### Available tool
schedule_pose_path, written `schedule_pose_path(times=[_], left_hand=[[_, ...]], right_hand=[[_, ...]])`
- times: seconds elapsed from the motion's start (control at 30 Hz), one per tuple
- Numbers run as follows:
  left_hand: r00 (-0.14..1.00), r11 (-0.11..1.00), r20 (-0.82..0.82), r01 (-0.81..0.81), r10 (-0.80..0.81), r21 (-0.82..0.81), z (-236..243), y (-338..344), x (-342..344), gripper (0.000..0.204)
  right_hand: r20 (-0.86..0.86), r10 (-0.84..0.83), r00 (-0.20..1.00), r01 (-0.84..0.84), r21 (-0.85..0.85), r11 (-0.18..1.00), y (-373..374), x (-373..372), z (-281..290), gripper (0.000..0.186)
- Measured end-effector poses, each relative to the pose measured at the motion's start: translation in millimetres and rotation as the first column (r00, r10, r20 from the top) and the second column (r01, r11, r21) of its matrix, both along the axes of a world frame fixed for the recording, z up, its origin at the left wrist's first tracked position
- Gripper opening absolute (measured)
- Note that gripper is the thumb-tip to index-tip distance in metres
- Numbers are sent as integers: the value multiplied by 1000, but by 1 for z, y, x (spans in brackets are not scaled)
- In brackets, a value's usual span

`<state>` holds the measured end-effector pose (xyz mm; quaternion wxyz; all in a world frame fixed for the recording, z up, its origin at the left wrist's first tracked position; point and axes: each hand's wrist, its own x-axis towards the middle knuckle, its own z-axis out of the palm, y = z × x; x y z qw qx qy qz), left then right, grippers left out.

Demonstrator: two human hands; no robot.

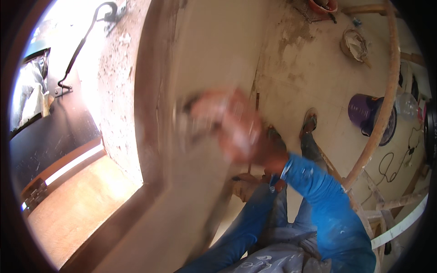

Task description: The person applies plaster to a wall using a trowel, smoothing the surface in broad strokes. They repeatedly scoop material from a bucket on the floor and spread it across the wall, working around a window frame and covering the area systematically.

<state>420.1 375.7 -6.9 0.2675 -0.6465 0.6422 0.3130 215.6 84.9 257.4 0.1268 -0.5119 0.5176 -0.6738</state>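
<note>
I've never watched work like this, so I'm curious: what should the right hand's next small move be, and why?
Probably a slow, short stroke along the wall, easing off before the brown border: the right hand seems to grip a tool close to that border, and both are so blurred that contact can't be told.

Wall (pixel 218 45) left of bucket (pixel 359 111) on floor (pixel 291 93)
</note>
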Motion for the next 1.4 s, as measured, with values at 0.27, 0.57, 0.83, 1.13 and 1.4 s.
schedule_pose_path(times=[0.27, 0.57, 0.83, 1.13, 1.4], left_hand=[[998, 998, -18, -53, 53, 17, 10, -5, -2, 86], [998, 998, -8, -60, 60, 30, 32, -3, -7, 67], [942, 955, -168, 297, -289, 22, 6, -4, 55, 54], [685, 770, -457, 638, -567, -1, 24, -48, 199, 45], [834, 836, -466, 11, 295, 548, 128, -76, 169, 33]], right_hand=[[140, 15, 990, -26, 81, 996, 3, 37, -14, 43], [197, -30, 980, 3, 132, 991, 9, 24, 0, 40], [180, 215, 960, -245, 162, 956, 78, 133, 11, 41], [-154, -117, 981, 191, 674, 714, 224, -9, -23, 32], [-369, -470, 801, 552, 760, 343, 372, -106, 12, 29]])
